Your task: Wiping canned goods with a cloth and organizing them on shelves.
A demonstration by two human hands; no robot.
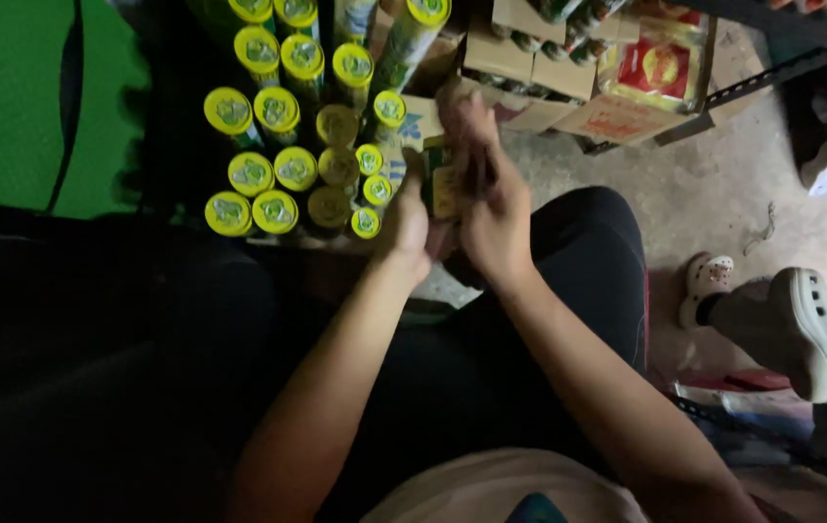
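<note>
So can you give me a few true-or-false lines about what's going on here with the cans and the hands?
1. Both hands, left hand and right hand, grip one can. True.
2. The stacked cans have red tops. False: yellow tops.
3. The cans stand to the person's right. False: to the left.
4. White shoes are on the floor at right. True.
5. Boxes sit beyond the hands. True.

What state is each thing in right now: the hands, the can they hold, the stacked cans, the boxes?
Left hand: closed on the small green and yellow can, grip from the left.
Right hand: closed on the same can, blurred.
Small green and yellow can: held between both hands, upright.
Yellow-lidded green cans: standing packed, lids sealed.
Brown cardboard boxes: open, holding bottles.
White clogs: worn by another person.
</note>
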